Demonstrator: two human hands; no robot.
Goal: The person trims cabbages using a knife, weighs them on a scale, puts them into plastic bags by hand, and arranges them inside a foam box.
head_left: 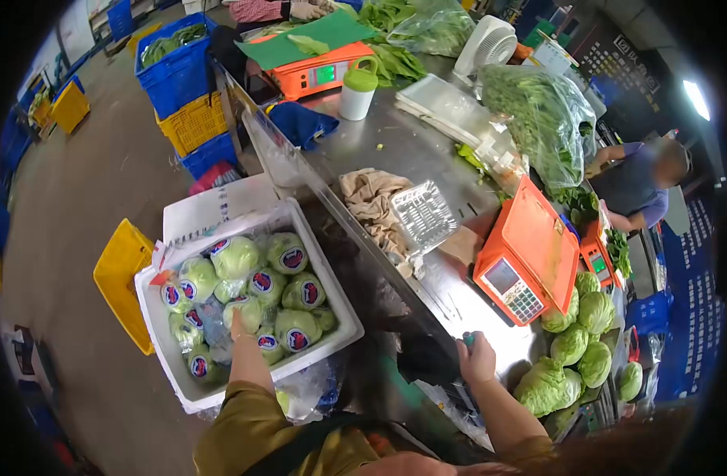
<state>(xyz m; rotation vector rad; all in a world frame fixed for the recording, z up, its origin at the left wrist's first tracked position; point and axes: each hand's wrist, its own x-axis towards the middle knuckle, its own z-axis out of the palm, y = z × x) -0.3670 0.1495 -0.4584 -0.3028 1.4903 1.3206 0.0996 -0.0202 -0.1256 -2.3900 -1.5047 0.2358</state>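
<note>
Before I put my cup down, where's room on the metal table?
Mostly bare table lies between the green-lidded jug and the beige cloth, and between the right hand and nearest orange scale. Green heads crowd beside that scale and in the white box.

Cabbages (303,291) in foam box (345,334), left of table (395,147); scale (530,250) on table
</note>
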